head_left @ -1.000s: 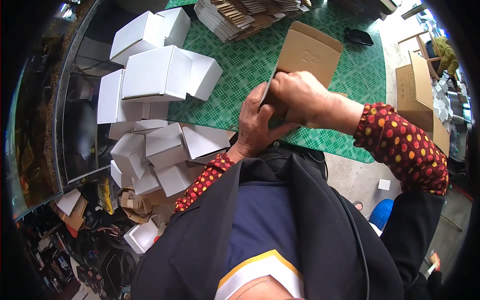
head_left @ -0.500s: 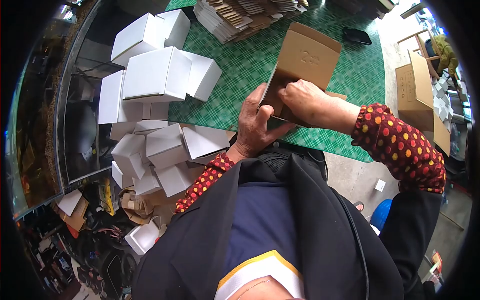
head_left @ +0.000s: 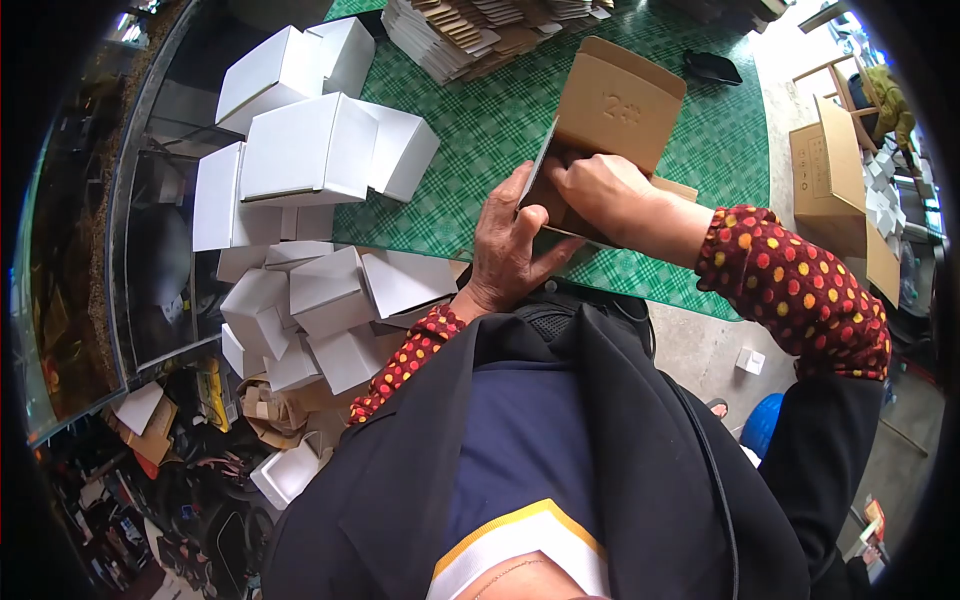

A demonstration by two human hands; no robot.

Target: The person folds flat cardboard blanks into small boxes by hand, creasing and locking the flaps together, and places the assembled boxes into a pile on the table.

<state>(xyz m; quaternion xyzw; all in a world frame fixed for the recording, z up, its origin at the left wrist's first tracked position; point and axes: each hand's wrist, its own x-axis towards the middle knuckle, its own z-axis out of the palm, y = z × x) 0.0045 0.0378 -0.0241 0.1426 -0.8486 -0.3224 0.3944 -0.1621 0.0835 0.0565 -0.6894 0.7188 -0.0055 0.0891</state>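
Observation:
A small cardboard box (head_left: 615,110), brown inside, stands partly folded on the green table with its lid raised. My left hand (head_left: 507,245) is closed about its left wall, the thumb at the near edge. My right hand (head_left: 603,195) reaches into the box with its fingers curled down against the inside. The fingertips are hidden, and I cannot see what they pinch, if anything. A brown side flap (head_left: 673,188) sticks out beside my right wrist.
White boxes (head_left: 305,150) are piled at the left, some below the table edge. Flat cardboard blanks (head_left: 450,40) lie stacked at the back of the green checked table (head_left: 450,130). A black object (head_left: 712,68) rests at the back right. A large open carton (head_left: 835,180) stands at the right.
My right hand has shifted slightly left and up inside the box, its fingers curled further. My left hand keeps its place on the wall.

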